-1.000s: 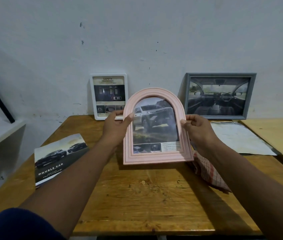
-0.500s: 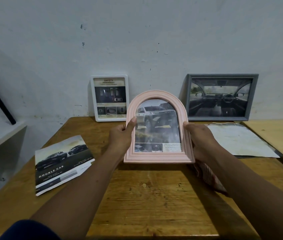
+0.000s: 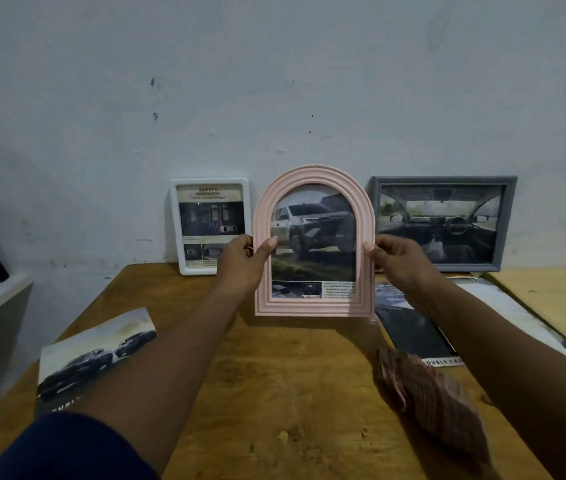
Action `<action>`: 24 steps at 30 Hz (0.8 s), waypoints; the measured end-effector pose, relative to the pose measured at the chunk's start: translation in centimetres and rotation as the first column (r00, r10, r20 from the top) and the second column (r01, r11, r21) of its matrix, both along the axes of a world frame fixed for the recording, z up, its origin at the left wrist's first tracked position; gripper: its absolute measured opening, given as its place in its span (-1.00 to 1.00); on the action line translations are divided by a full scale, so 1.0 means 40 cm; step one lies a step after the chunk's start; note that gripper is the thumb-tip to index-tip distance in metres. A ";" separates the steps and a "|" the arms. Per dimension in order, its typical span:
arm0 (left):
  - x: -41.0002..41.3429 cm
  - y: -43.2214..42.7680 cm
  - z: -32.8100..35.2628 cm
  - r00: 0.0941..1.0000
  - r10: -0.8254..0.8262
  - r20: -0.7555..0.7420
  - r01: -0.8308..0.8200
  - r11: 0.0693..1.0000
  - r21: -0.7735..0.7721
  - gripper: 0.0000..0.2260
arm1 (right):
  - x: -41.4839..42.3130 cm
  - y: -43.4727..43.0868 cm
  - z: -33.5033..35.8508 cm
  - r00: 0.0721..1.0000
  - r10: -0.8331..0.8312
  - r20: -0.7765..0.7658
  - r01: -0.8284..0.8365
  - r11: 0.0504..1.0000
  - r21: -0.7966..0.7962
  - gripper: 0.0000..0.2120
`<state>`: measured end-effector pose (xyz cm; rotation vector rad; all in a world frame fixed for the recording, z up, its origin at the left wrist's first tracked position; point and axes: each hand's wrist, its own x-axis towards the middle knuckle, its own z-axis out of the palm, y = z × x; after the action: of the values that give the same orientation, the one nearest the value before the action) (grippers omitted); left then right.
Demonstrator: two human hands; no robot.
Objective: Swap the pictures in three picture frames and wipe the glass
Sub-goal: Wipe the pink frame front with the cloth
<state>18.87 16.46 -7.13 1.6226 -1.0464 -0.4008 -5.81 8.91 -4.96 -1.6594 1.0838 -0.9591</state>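
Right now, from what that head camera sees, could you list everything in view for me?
pink arched frame: one, pink, upright mid-table, between both hands
white frame: one, white, against wall, back left
grey frame: one, grey, against wall, back right
pale car brochure: one, cream and black, table's left
dark brochure: one, black, right of pink frame
checked cloth: one, red-and-white, front right
paper sheet: one, white, far right
wooden table: one, brown, beneath everything
second table: one, pale wood, right edge
left hand: grips frame's left side
right hand: grips frame's right side
sleeve: dark blue, left arm
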 end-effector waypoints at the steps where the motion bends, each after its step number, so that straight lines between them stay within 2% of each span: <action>1: -0.001 -0.022 0.002 1.000 0.026 0.004 -0.025 1.000 -0.005 -0.58 | 0.007 -0.020 0.006 1.000 -0.014 0.001 0.014 1.000 -0.004 -0.82; 5: -0.006 -0.107 -0.009 0.997 0.072 -0.011 -0.072 0.997 -0.023 -0.70 | 0.037 -0.106 0.011 0.998 -0.059 -0.004 0.058 0.998 -0.038 -0.81; 10: -0.004 -0.209 -0.037 0.994 0.108 -0.018 -0.108 0.994 -0.034 -0.76 | 0.077 -0.192 -0.004 0.989 -0.136 -0.056 0.132 0.989 -0.063 -0.77; 15: -0.005 -0.268 -0.052 0.988 0.153 -0.033 -0.155 0.986 -0.066 -0.71 | 0.112 -0.247 -0.026 0.969 -0.216 -0.118 0.201 0.971 -0.132 -0.74; 24: 0.000 -0.340 -0.056 0.974 0.220 -0.055 -0.222 0.974 -0.031 -0.71 | 0.140 -0.285 -0.078 0.921 -0.327 -0.213 0.271 0.929 -0.253 -0.75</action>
<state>18.87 2.88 -9.39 1.6662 -0.8193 -0.2700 -0.20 -2.48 -8.07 -1.8666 1.4827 -1.1175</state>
